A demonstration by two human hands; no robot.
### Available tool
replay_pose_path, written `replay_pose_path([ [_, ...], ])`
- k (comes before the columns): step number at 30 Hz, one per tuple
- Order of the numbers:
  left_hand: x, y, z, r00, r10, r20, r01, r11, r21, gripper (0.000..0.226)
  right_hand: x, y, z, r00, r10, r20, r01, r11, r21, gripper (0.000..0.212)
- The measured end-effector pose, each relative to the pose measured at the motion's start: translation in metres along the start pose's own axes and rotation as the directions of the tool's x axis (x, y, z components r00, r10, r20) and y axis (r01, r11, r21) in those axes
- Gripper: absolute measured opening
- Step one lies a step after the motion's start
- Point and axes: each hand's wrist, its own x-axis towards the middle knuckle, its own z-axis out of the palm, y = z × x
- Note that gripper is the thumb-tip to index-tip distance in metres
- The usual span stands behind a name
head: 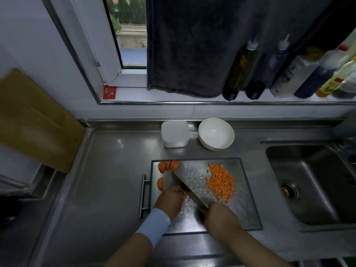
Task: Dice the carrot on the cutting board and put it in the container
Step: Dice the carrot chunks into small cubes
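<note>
Right hand [217, 214]: fingers wrapped round the knife [190, 190] handle. Left hand [170, 199]: fingers curled, pinning a carrot piece [185, 194] at the blade. Mid-dicing on the cutting board [248, 209]. Diced pile [220, 182] right, uncut slices [169, 165] far-left. Container [175, 136] beyond on the counter [115, 180]. Next, likely: finish the slices, then scoop the dice over.

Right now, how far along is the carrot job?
Done: a pile of dice lies on the right of the board.
In hand: the right hand grips the knife, cutting a carrot piece that the left hand holds.
Left: slices and a chunk to dice; no carrot shows in the container.
</note>
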Motion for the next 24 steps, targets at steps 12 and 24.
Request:
replay_pose_path([
  [12, -0.006, 0.011, -0.005, 0.992, 0.116, -0.048, -0.105, 0.976, 0.19, 0.018, 0.016, -0.008, -0.003, 0.999, -0.036, 0.028, 0.034, 0.998, 0.045, 0.022],
  [24, -0.013, 0.017, -0.013, 0.997, -0.029, 0.072, 0.028, 1.0, 0.005, 0.026, -0.013, 0.019, -0.008, 1.0, -0.023, 0.011, 0.023, 1.0, 0.016, 0.03],
])
